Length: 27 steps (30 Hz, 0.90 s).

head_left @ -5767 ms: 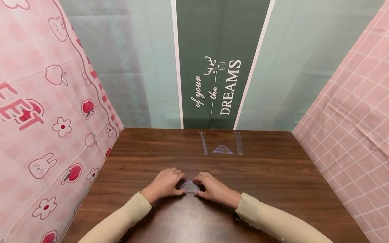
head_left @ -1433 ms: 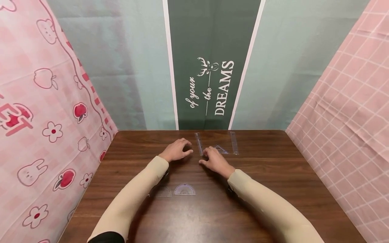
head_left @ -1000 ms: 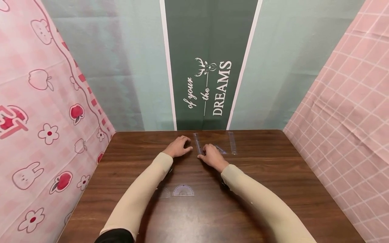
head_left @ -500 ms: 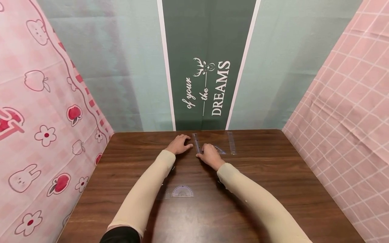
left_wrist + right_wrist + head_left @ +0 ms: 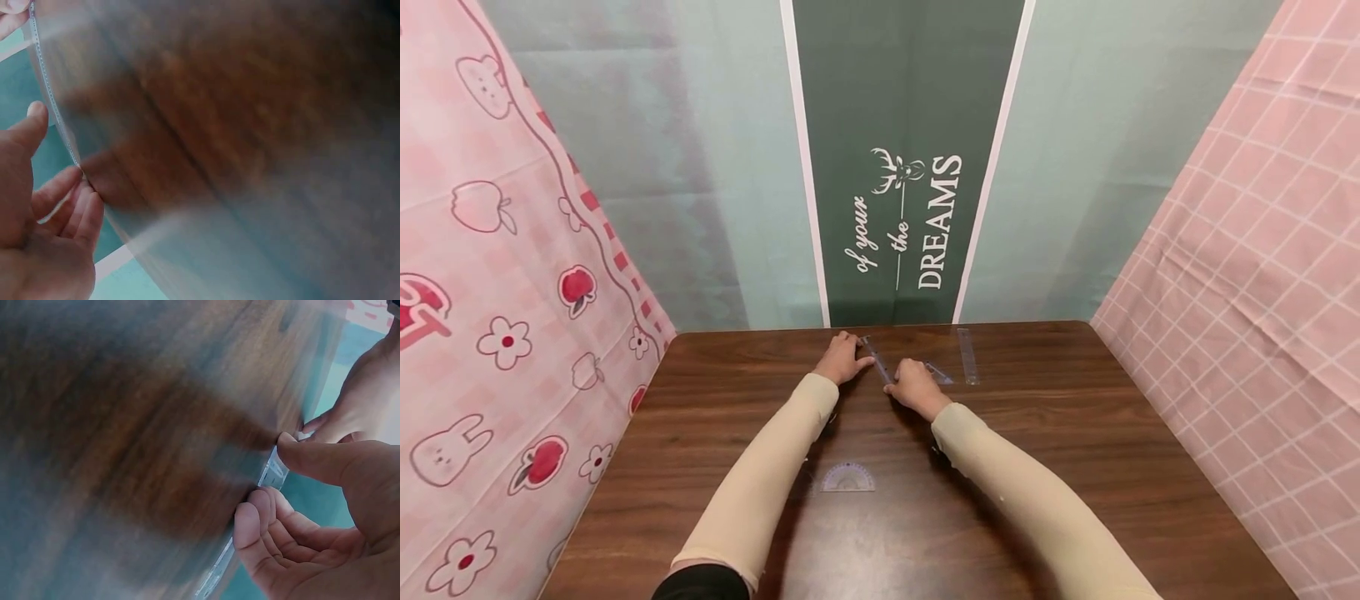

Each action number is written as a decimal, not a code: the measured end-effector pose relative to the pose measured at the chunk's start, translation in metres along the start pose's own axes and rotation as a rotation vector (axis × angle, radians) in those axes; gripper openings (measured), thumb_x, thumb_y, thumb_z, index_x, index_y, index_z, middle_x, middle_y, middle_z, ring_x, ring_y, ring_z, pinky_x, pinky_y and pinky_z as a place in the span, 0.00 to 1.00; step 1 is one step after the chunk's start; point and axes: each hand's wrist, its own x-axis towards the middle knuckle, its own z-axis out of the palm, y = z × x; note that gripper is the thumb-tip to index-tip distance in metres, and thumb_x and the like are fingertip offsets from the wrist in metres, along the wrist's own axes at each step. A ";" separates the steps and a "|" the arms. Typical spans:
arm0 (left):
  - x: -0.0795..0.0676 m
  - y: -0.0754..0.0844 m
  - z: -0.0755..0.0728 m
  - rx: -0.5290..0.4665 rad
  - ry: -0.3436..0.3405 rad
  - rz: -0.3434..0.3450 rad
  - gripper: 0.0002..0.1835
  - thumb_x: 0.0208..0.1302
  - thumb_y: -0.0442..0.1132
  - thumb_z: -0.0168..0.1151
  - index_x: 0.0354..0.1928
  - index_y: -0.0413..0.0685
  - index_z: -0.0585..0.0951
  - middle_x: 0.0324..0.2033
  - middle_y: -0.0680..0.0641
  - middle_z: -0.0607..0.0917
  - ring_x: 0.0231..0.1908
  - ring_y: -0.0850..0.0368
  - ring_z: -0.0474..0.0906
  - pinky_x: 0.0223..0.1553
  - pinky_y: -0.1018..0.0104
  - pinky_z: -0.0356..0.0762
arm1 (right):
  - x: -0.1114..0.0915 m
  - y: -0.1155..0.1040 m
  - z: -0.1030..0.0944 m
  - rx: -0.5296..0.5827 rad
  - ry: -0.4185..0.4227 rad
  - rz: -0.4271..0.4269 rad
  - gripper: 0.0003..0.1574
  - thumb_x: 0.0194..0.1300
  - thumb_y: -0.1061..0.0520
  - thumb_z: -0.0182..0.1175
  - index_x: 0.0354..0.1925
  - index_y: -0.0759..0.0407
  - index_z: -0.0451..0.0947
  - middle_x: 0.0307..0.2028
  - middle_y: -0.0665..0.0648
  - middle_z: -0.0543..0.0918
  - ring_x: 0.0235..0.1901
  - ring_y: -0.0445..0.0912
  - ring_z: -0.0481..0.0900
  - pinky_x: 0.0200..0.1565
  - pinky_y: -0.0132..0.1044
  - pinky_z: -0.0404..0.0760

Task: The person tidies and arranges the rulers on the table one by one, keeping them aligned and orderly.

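Note:
A narrow clear ruler (image 5: 877, 363) slants between both hands near the back of the dark wooden table (image 5: 1045, 467). My left hand (image 5: 841, 360) is at its far end. In the left wrist view the index fingertip (image 5: 78, 172) touches that end and the thumb stands slightly apart from the edge. My right hand (image 5: 919, 390) pinches the near end, its thumb (image 5: 312, 459) and curled fingers on the ruler in the right wrist view. Right of that hand lies a clear set square (image 5: 940, 372), partly hidden behind it.
A second clear ruler (image 5: 967, 357) lies further right near the back edge. A protractor (image 5: 848, 477) lies nearer the front, with a second one mostly hidden by my left sleeve (image 5: 758, 479). Curtains (image 5: 730, 167) border the back and sides.
Both hands went from the protractor at the front to the ruler at the back. Over the last half second, the ruler's far end swung left to my left hand. My view shifted slightly right.

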 end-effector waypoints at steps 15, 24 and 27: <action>-0.001 -0.003 0.000 -0.004 -0.001 -0.052 0.34 0.76 0.53 0.68 0.70 0.32 0.77 0.68 0.32 0.72 0.68 0.36 0.68 0.70 0.47 0.72 | -0.003 0.001 0.000 0.041 -0.008 0.007 0.15 0.67 0.55 0.77 0.38 0.65 0.83 0.35 0.59 0.85 0.33 0.50 0.83 0.42 0.47 0.85; 0.000 -0.007 -0.006 -0.112 -0.002 -0.047 0.32 0.79 0.50 0.65 0.72 0.32 0.76 0.69 0.30 0.72 0.69 0.33 0.66 0.72 0.44 0.68 | -0.003 0.003 0.000 0.056 -0.014 0.032 0.15 0.70 0.55 0.75 0.44 0.66 0.83 0.40 0.61 0.86 0.38 0.52 0.86 0.46 0.49 0.86; -0.001 -0.010 -0.007 -0.159 -0.012 -0.053 0.31 0.80 0.50 0.64 0.72 0.32 0.75 0.70 0.30 0.71 0.71 0.33 0.64 0.73 0.43 0.66 | -0.004 0.002 0.000 0.066 -0.019 0.030 0.15 0.70 0.56 0.74 0.44 0.66 0.83 0.39 0.61 0.86 0.36 0.51 0.85 0.45 0.48 0.86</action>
